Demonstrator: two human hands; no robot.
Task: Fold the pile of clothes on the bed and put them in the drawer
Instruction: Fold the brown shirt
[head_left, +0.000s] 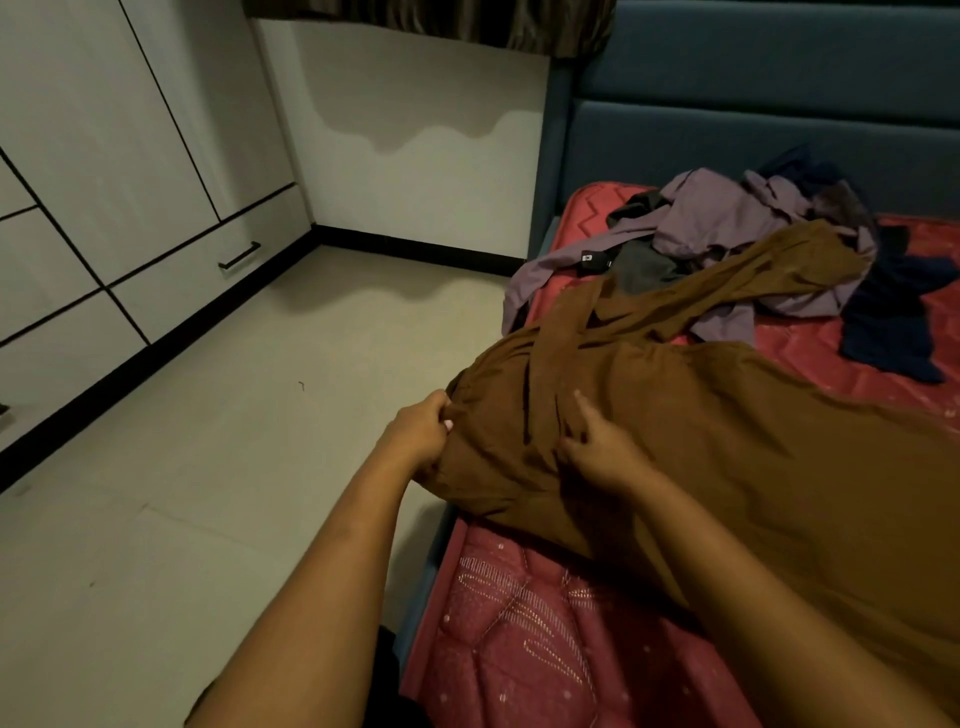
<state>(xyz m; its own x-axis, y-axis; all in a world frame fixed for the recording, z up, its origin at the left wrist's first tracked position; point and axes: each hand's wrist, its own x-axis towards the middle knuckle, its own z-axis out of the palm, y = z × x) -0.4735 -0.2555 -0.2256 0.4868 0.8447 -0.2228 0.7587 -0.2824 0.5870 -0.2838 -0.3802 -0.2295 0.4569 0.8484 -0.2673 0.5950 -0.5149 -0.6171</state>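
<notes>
A large brown garment (727, 426) is spread across the red mattress (519, 623), one long part trailing up toward the pile. My left hand (421, 431) grips its bunched left edge at the side of the bed. My right hand (602, 447) pinches a fold of the brown cloth a little to the right, with the index finger raised. Behind lies the pile of clothes (727, 228): purple, grey and dark pieces. A navy garment (893, 322) lies to its right.
A white wardrobe with a closed bottom drawer and black handle (240, 255) stands along the left wall. Pale tiled floor (208, 467) lies between it and the bed. A blue padded headboard (753, 104) rises behind the mattress.
</notes>
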